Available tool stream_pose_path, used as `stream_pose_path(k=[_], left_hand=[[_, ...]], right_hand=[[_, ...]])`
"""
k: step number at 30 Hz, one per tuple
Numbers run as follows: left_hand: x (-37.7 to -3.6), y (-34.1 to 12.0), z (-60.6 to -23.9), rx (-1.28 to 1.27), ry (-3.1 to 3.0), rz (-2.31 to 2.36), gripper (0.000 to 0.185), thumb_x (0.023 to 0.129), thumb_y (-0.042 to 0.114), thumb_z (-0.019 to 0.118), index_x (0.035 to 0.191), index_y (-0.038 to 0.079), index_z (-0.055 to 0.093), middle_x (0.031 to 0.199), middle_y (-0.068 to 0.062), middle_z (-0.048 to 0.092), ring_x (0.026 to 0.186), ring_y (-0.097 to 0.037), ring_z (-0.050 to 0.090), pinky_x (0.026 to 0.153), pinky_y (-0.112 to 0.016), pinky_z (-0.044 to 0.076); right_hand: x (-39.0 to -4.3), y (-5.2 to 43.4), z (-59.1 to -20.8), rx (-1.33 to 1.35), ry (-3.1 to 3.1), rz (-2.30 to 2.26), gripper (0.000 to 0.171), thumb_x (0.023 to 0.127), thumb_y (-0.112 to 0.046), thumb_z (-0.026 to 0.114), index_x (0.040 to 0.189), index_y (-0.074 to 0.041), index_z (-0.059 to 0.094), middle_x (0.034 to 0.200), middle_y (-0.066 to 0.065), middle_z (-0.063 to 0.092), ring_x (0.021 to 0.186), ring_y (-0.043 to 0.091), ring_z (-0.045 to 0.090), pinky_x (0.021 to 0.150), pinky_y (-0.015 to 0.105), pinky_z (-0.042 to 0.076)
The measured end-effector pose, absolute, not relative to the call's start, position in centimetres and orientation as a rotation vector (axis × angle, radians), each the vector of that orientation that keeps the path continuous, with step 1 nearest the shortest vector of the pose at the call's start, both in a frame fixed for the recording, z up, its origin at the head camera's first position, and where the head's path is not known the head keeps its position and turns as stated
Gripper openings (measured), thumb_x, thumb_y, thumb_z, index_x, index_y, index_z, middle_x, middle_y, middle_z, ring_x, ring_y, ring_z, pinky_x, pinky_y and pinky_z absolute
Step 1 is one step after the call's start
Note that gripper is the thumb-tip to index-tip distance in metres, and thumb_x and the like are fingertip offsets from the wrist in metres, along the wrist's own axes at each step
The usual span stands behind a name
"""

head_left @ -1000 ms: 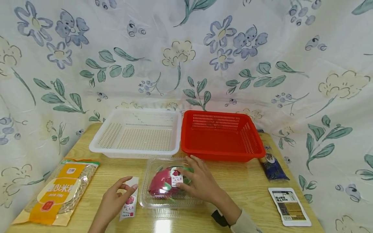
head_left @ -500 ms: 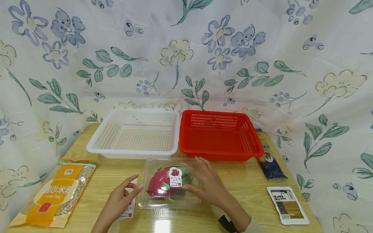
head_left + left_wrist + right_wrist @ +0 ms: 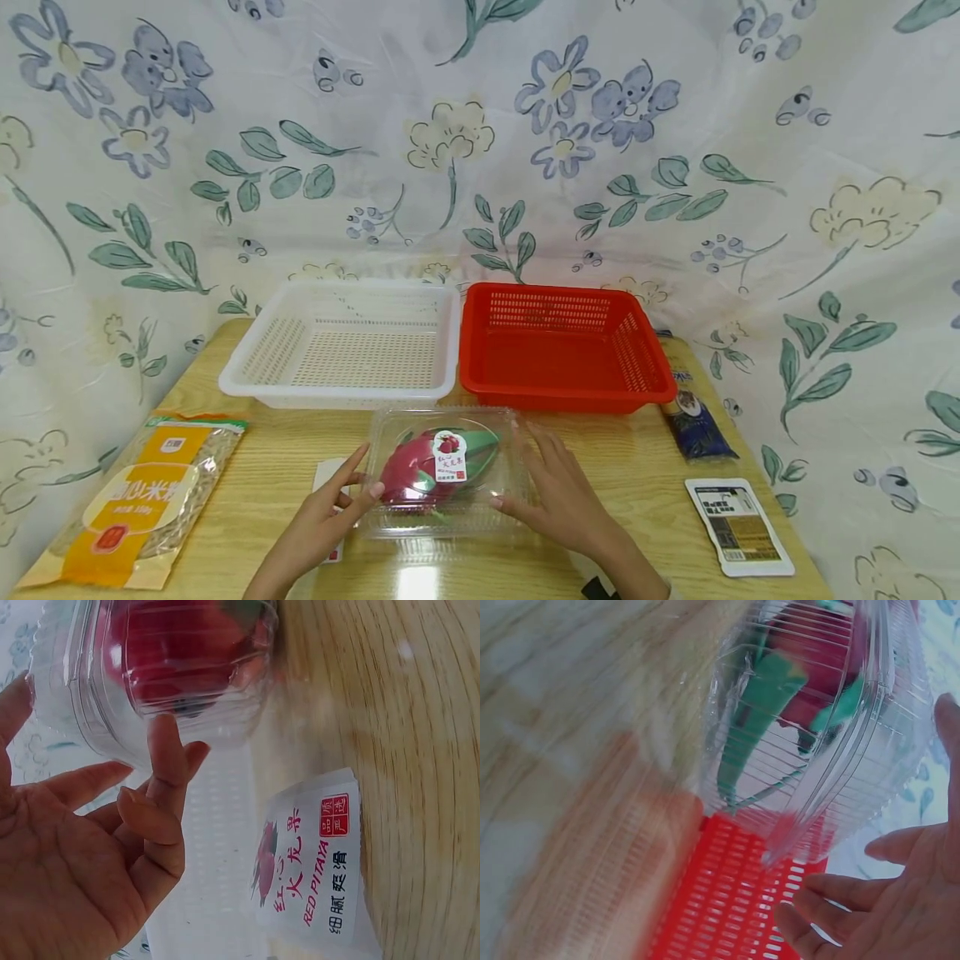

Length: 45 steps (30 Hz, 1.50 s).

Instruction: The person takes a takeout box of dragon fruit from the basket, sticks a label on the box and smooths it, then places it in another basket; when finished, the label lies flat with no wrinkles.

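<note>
While both hands flank it, the clear plastic clamshell box holding a red dragon fruit (image 3: 442, 471) sits on the pale wooden table (image 3: 645, 467), just in front of the white slotted plastic basket (image 3: 341, 346) and the red slotted plastic basket (image 3: 562, 350). Her left hand (image 3: 318, 525) has its fingers spread and straight, tips touching the box's left side. Her right hand (image 3: 558, 500) lies spread too, fingertips against the right edge. A small white dragon-fruit label card (image 3: 315, 862) lies flat beside the left hand.
</note>
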<state>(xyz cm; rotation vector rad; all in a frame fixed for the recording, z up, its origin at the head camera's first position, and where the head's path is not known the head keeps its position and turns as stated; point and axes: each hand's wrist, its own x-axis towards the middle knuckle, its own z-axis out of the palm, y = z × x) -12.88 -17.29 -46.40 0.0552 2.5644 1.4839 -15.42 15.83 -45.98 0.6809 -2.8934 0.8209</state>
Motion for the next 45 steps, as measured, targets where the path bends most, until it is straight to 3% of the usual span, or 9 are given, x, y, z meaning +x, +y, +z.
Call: stream_pose_path(k=[6,14,22,26,29,31,35,38,45], left_hand=[[-12.9,-17.1,-46.5,0.073,2.486,1.504,0.078,0.098,0.035,0.06,0.161,0.022,0.015,0.147,-0.03,0.04,0.075,-0.017,0.049,0.048,-0.026,0.048],[-12.8,-17.0,-46.7,0.12,2.48,1.491,0.085,0.096,0.034,0.062,0.161,0.017,0.009,0.147,-0.031,0.041,0.073,-0.017,0.047,0.05,-0.026,0.045],[-13.0,-17.2,-46.9,0.145,2.497,1.425,0.089,0.095,0.036,0.063,0.161,0.016,0.006,0.154,-0.034,0.029,0.073,-0.016,0.043,0.052,-0.024,0.041],[-13.0,-17.1,-47.0,0.135,2.491,1.418,0.09,0.094,0.036,0.063,0.161,0.017,0.006,0.152,-0.034,0.033,0.074,-0.016,0.044,0.055,-0.025,0.04],[-12.9,-17.1,-47.2,0.14,2.511,1.402,0.091,0.094,0.037,0.065,0.161,0.017,0.007,0.152,-0.035,0.032,0.086,-0.02,0.055,0.066,-0.033,0.05],[-12.9,-17.1,-47.2,0.157,2.532,1.386,0.093,0.093,0.038,0.066,0.161,0.016,0.007,0.155,-0.034,0.028,0.101,-0.033,0.06,0.076,-0.047,0.054],[-12.7,-17.1,-47.2,0.216,2.547,1.371,0.097,0.092,0.036,0.068,0.161,0.013,0.005,0.157,-0.034,0.019,0.124,-0.063,0.043,0.087,-0.069,0.047],[-12.7,-17.1,-47.2,0.231,2.53,1.386,0.101,0.09,0.035,0.07,0.161,0.012,0.002,0.158,-0.034,0.015,0.131,-0.068,0.03,0.091,-0.073,0.042],[-12.7,-17.0,-47.5,0.25,2.562,1.375,0.11,0.085,0.037,0.076,0.161,0.012,0.0,0.159,-0.033,0.013,0.133,-0.064,0.03,0.095,-0.072,0.04]], right_hand=[[-15.2,15.9,-46.2,0.65,-2.961,0.89,0.103,0.083,-0.063,0.068,0.161,-0.022,0.015,0.161,0.011,0.028,0.145,0.035,0.028,0.112,0.066,0.025],[-15.1,16.0,-46.6,0.655,-2.96,0.923,0.106,0.082,-0.063,0.069,0.16,-0.013,0.017,0.159,0.011,0.03,0.145,0.035,0.029,0.114,0.062,0.025],[-15.0,16.1,-46.9,0.663,-2.985,0.929,0.11,0.082,-0.069,0.065,0.16,-0.008,0.015,0.161,0.016,0.027,0.146,0.038,0.027,0.114,0.063,0.024],[-14.9,16.0,-46.9,0.64,-3.022,0.937,0.112,0.082,-0.068,0.065,0.159,-0.006,0.013,0.162,0.019,0.023,0.147,0.042,0.024,0.115,0.064,0.021],[-14.9,16.0,-47.0,0.632,-3.035,0.928,0.112,0.082,-0.068,0.065,0.159,-0.004,0.013,0.162,0.021,0.021,0.147,0.042,0.023,0.115,0.064,0.021],[-14.9,16.0,-47.0,0.628,-3.044,0.93,0.113,0.083,-0.068,0.065,0.159,-0.004,0.012,0.163,0.021,0.02,0.148,0.042,0.023,0.115,0.064,0.021],[-14.9,16.0,-47.2,0.607,-3.074,0.947,0.113,0.083,-0.067,0.066,0.159,-0.004,0.011,0.163,0.02,0.018,0.148,0.042,0.022,0.115,0.064,0.021],[-14.9,16.0,-47.3,0.59,-3.09,0.965,0.113,0.083,-0.067,0.066,0.159,-0.005,0.011,0.164,0.02,0.017,0.148,0.042,0.022,0.115,0.064,0.021],[-14.8,16.0,-47.6,0.603,-3.109,0.94,0.117,0.081,-0.072,0.063,0.16,-0.009,0.006,0.164,0.021,0.017,0.147,0.042,0.025,0.115,0.063,0.023]])
